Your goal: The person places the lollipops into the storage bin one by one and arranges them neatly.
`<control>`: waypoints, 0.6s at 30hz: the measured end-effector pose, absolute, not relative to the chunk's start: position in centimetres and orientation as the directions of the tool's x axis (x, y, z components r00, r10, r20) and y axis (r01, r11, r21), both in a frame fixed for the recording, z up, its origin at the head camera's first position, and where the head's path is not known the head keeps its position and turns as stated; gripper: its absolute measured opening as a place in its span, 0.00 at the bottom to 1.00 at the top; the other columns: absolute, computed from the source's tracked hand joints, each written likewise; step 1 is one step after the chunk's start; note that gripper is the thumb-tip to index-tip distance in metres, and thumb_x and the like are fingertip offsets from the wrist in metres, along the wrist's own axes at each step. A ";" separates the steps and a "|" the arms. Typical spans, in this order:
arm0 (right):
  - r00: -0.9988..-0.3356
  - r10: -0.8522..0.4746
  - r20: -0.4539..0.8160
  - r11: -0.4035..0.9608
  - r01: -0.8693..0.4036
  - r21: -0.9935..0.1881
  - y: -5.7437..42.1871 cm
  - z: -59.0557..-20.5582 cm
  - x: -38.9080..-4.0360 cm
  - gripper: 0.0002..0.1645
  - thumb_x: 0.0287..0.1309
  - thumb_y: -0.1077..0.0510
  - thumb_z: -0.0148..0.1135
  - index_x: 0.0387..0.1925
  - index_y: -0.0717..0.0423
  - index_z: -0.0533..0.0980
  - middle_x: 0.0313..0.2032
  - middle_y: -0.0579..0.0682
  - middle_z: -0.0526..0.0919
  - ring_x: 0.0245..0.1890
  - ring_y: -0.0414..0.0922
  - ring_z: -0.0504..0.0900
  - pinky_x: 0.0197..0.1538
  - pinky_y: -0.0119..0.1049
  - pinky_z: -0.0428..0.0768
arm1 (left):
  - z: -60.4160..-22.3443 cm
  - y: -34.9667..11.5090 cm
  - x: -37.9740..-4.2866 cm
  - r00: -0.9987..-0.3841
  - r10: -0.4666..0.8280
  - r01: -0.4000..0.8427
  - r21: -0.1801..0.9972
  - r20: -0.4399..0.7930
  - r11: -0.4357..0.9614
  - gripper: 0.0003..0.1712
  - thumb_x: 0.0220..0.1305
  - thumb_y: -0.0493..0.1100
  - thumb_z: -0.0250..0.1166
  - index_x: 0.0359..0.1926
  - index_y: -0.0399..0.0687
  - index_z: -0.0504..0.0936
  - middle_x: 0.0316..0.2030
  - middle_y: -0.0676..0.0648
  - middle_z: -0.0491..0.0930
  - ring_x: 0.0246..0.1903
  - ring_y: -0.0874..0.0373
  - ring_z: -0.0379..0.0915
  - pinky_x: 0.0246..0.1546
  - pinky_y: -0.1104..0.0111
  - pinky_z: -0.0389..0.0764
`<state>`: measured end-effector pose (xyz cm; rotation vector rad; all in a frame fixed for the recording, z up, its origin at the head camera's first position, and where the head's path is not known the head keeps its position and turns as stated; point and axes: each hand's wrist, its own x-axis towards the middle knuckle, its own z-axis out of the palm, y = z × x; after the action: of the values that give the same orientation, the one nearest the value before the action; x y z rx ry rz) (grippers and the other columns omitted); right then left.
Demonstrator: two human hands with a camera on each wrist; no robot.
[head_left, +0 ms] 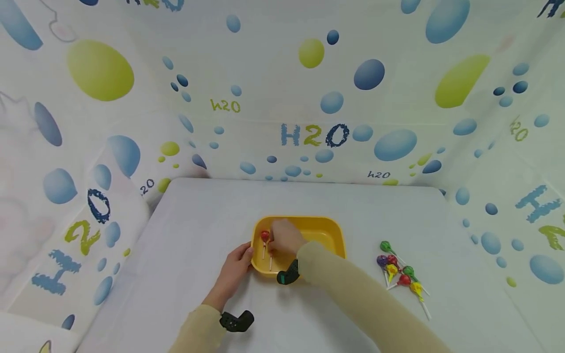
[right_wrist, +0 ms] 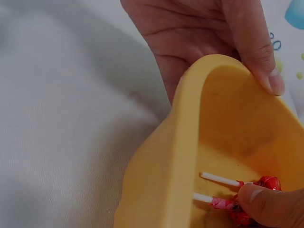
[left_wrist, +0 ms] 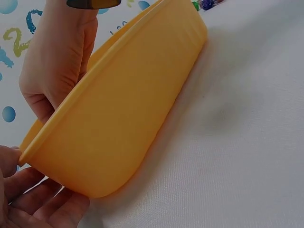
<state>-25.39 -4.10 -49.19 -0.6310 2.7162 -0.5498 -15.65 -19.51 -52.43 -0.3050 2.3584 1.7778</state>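
Note:
A yellow plastic tray (head_left: 324, 222) lies on the white table. My left hand (head_left: 236, 268) grips its near-left corner, thumb over the rim and fingers against the outer wall in the left wrist view. Inside the tray, my right hand (head_left: 286, 239) pinches a lollipop with a red wrapper (right_wrist: 223, 203), its white stick pointing toward the near side. Beside it lies another red lollipop (head_left: 265, 236) on the tray floor. My right thumb (right_wrist: 270, 205) covers part of the held lollipop's head; the other fingers are hidden.
To the right of the tray, a loose pile of several lollipops (head_left: 392, 271) in green, purple, red and yellow wrappers lies on the table (head_left: 212, 211). A patterned cloth (head_left: 265, 113) with bubbles and lettering rises behind and at both sides.

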 end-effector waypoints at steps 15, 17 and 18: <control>-0.849 -0.449 -0.279 0.847 -0.305 -0.435 -4.6 -48.8 -25.0 0.13 0.59 0.60 0.74 0.24 0.55 0.78 0.20 0.46 0.73 0.25 0.42 0.73 0.28 0.26 0.70 | -52.5 -19.4 -15.8 -0.959 -0.065 -0.282 0.918 -0.275 0.280 0.28 0.82 0.46 0.48 0.74 0.36 0.66 0.69 0.33 0.71 0.57 0.48 0.78 0.60 0.58 0.84; -0.848 -0.453 -0.276 0.849 -0.316 -0.423 -4.7 -48.8 -25.0 0.12 0.59 0.60 0.74 0.25 0.55 0.78 0.20 0.46 0.73 0.25 0.42 0.73 0.29 0.26 0.70 | -52.5 -19.4 -15.7 -0.958 -0.066 -0.286 0.915 -0.279 0.283 0.28 0.82 0.46 0.48 0.74 0.36 0.66 0.69 0.34 0.71 0.57 0.48 0.78 0.60 0.58 0.83; -0.847 -0.454 -0.275 0.849 -0.319 -0.421 -4.7 -48.7 -25.0 0.12 0.59 0.60 0.74 0.26 0.55 0.78 0.21 0.46 0.73 0.26 0.42 0.73 0.29 0.26 0.70 | -52.5 -19.4 -15.7 -0.958 -0.066 -0.287 0.915 -0.280 0.284 0.28 0.82 0.46 0.48 0.74 0.36 0.65 0.69 0.34 0.71 0.57 0.48 0.78 0.60 0.57 0.83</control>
<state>-24.95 -4.67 -48.73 -0.5769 2.6582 -0.5144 -15.73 -19.40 -52.53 -0.3286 2.3603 1.7437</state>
